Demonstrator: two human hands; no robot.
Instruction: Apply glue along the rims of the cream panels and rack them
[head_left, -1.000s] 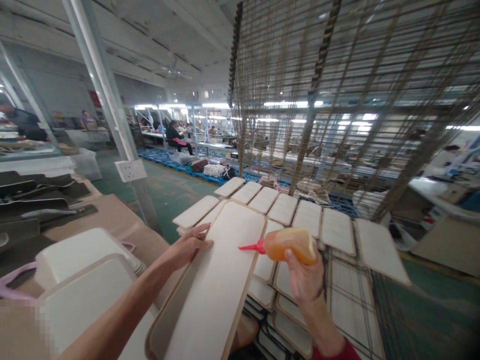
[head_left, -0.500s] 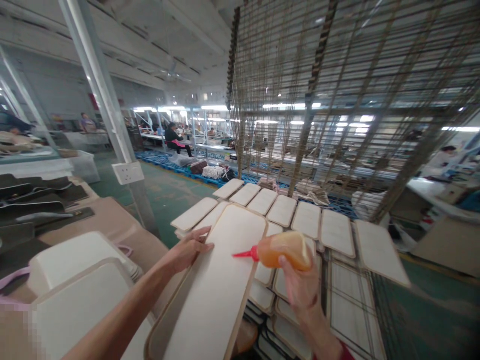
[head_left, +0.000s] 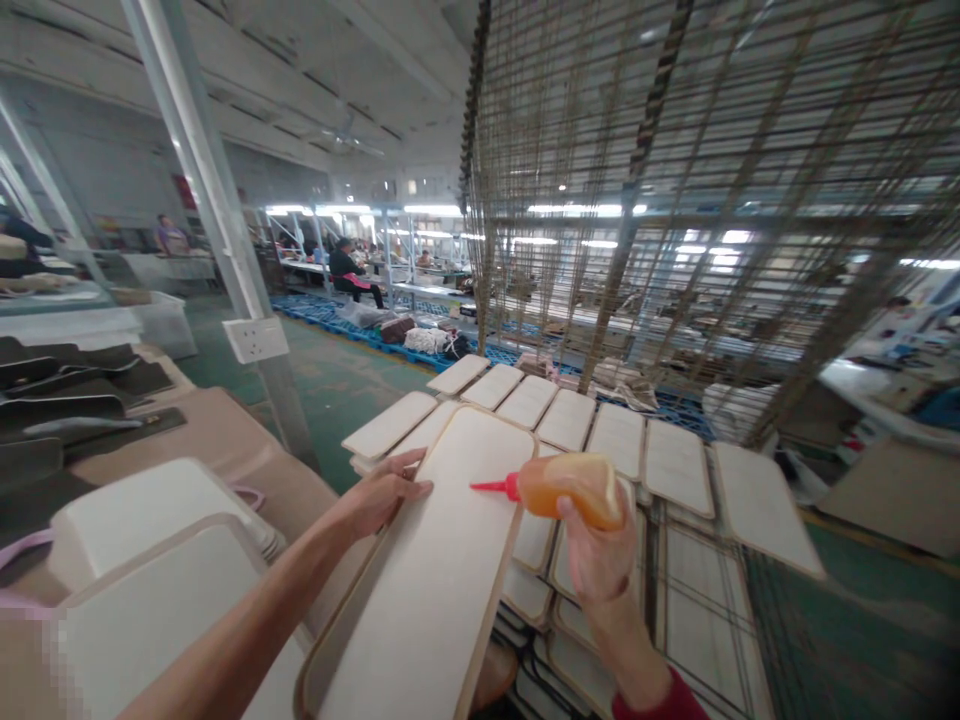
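My left hand (head_left: 382, 493) grips the left edge of a long cream panel (head_left: 435, 570) with a tan border, holding it tilted in front of me. My right hand (head_left: 596, 555) is closed round an orange squeeze bottle (head_left: 574, 488) lying sideways. Its red nozzle (head_left: 495, 487) points left over the panel's right side. Just beyond the panel, a row of similar cream panels (head_left: 570, 415) lies on a wire rack shelf.
A tall wire drying rack (head_left: 675, 200) rises at the right, with more panels on lower shelves (head_left: 570, 640). Stacked white panels (head_left: 157, 560) lie on the brown table at my left. A metal post with a socket (head_left: 259, 340) stands behind. People work at distant benches (head_left: 345, 270).
The bottle and my right hand have shifted slightly, with the nozzle staying over the panel's right side. My left hand keeps its grip on the panel edge.
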